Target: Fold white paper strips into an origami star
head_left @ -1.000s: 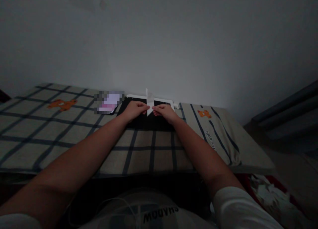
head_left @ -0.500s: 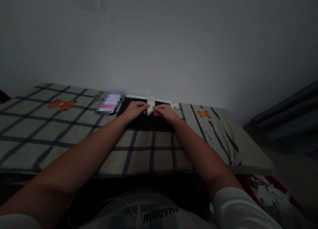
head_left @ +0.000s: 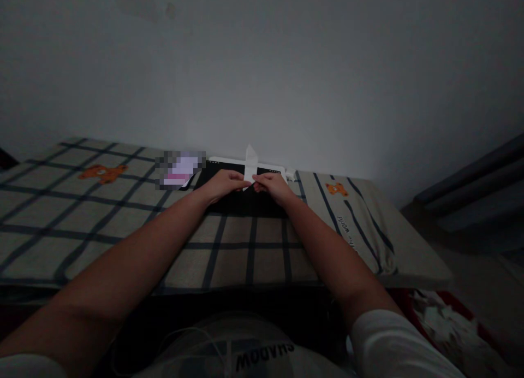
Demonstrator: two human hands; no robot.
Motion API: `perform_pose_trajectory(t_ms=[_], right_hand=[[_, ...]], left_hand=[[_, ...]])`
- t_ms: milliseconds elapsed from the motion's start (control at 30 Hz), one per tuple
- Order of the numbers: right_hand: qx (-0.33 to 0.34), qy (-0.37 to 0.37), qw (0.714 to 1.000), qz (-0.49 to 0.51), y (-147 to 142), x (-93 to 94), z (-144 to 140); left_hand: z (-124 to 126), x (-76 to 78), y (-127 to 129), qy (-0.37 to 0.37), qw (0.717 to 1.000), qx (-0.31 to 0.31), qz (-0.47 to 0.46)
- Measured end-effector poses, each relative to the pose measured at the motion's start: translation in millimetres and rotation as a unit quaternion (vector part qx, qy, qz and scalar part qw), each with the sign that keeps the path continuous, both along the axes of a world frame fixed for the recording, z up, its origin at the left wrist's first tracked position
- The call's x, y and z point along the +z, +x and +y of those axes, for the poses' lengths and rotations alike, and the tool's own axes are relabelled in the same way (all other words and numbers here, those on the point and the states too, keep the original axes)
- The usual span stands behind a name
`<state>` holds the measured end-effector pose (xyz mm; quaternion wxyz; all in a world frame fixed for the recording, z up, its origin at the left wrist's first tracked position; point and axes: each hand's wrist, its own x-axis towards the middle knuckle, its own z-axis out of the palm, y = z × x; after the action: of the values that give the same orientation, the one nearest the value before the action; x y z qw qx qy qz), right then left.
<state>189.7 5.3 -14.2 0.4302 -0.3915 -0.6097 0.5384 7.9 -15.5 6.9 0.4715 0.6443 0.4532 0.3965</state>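
Between my two hands stands a narrow strip of white paper [head_left: 251, 162], its pointed top upright and its lower end folded. My left hand [head_left: 224, 184] pinches the lower left edge with thumb and fingers. From the other side, my right hand [head_left: 272, 185] pinches the lower right edge, close to the left fingertips. Both hands are just above a flat black pad or folder [head_left: 237, 206] with white along its far edge. The exact folds under my fingertips are too small to make out.
A phone with a lit, blurred screen [head_left: 180, 170] lies left of the black pad. Checked cloth [head_left: 123, 219] with bear prints covers the table, which meets a wall [head_left: 262, 66]. Below right is a red bin [head_left: 470, 318] with crumpled paper.
The upper part of the paper strip has swung slightly right and looks more upright. My left fingertips have shifted a little down and right along its lower end; the right hand barely moved.
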Motion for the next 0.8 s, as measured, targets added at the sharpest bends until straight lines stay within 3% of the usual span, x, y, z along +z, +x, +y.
perform_pose_trajectory(t_ms=[167,433,800], right_hand=[[0.007,0.007,1.000,-0.023,-1.3,0.7,-1.0],[0.003,0.055,0.996,-0.076,-4.1,3.1,-3.2],[0.021,0.013,0.997,-0.066,-7.0,4.1,-6.8]], left_hand=[[1.0,-2.3,1.4,0.012,1.000,0.006,0.001],[9.2,-9.4,-0.3,-0.009,0.997,-0.012,-0.075],[7.2,-5.6,-0.9,0.057,0.996,0.048,-0.045]])
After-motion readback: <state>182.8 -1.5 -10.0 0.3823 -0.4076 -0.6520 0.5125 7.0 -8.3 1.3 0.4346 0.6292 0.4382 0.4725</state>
